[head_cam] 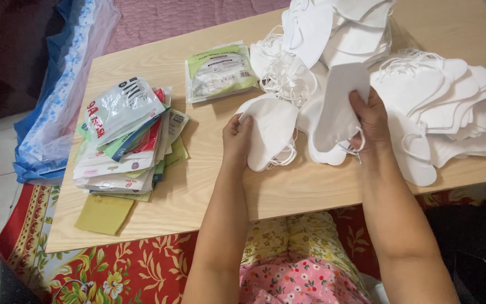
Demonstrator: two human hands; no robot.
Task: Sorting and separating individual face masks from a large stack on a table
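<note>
My left hand [236, 138] grips the edge of a folded white face mask [271, 130] that lies on a low wooden table [198, 186]. My right hand [372, 119] holds another white mask [336, 107] upright, a little above a small stack of masks beneath it. A big heap of loose white masks [333, 34] with ear loops is piled behind both hands. More masks [451, 107] fan out to the right of my right hand.
A stack of flat plastic packets [122, 141] sits at the table's left, with an olive paper sleeve [103, 214] at its front. One green-and-clear packet [219, 72] lies farther back. A blue plastic sheet [57, 90] hangs left of the table. A floral mat [130, 270] is below.
</note>
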